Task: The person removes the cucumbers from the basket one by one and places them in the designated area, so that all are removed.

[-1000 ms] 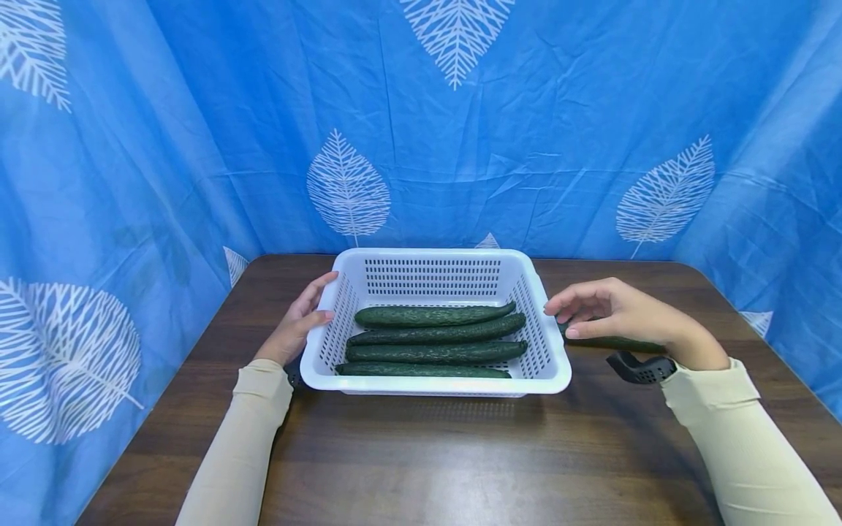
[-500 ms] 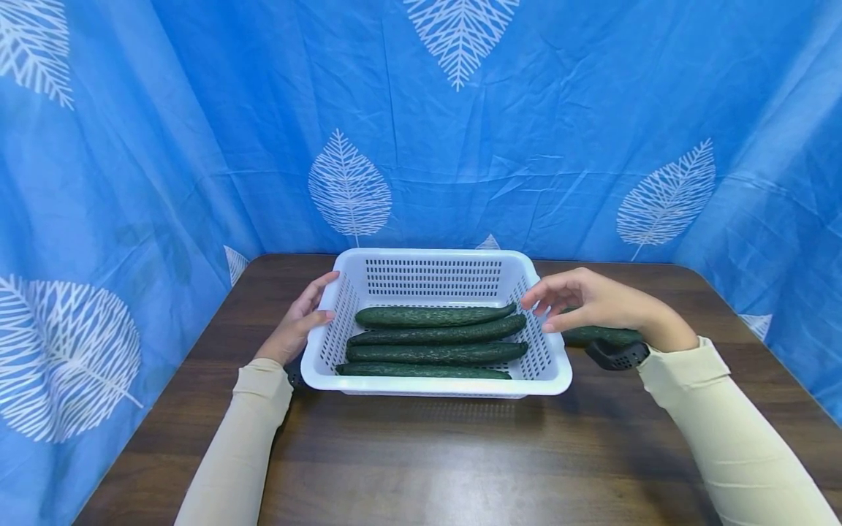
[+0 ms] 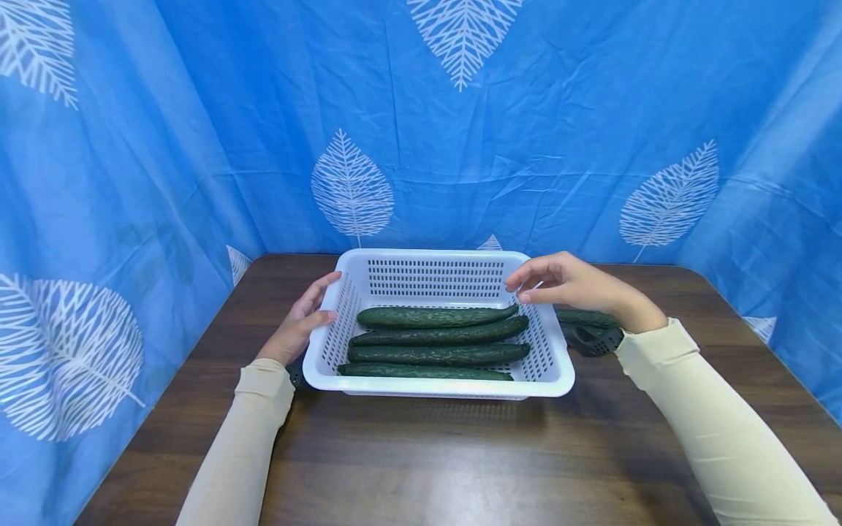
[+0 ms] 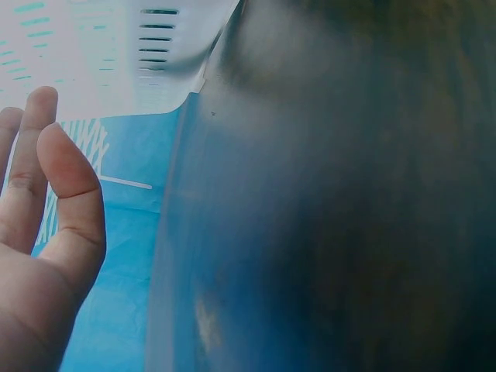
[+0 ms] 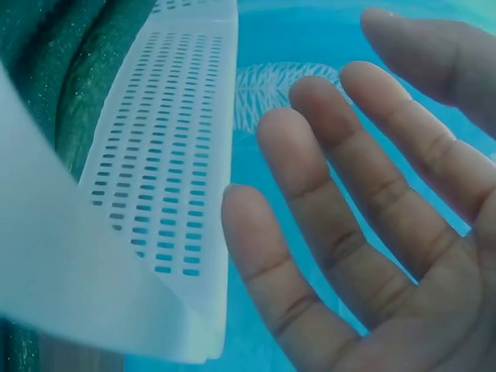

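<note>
A white plastic basket point(image 3: 442, 389) with slotted walls stands on the table. Several long dark green cucumbers point(image 3: 437, 354) lie side by side in it, crosswise. My left hand point(image 3: 297, 321) rests at the basket's left rim, fingertips and thumb right at the edge; in the left wrist view its fingers point(image 4: 74, 178) are loosely extended. Over the basket's right end hovers my right hand point(image 3: 569, 281), palm down, holding nothing. The right wrist view shows its fingers point(image 5: 310, 155) spread and relaxed above the rim. Another cucumber point(image 3: 588, 318) lies outside, right of the basket, partly hidden by that wrist.
Under everything is a dark brown wooden table point(image 3: 421, 467). A blue curtain point(image 3: 559, 109) with white leaf prints hangs behind it and along both sides. Black wrist straps point(image 3: 595, 342) sit below the cream sleeves point(image 3: 710, 416).
My right hand has moved left and slightly up, from beside the basket's right rim to over its right end. The left hand, the basket and the cucumbers in it stay put.
</note>
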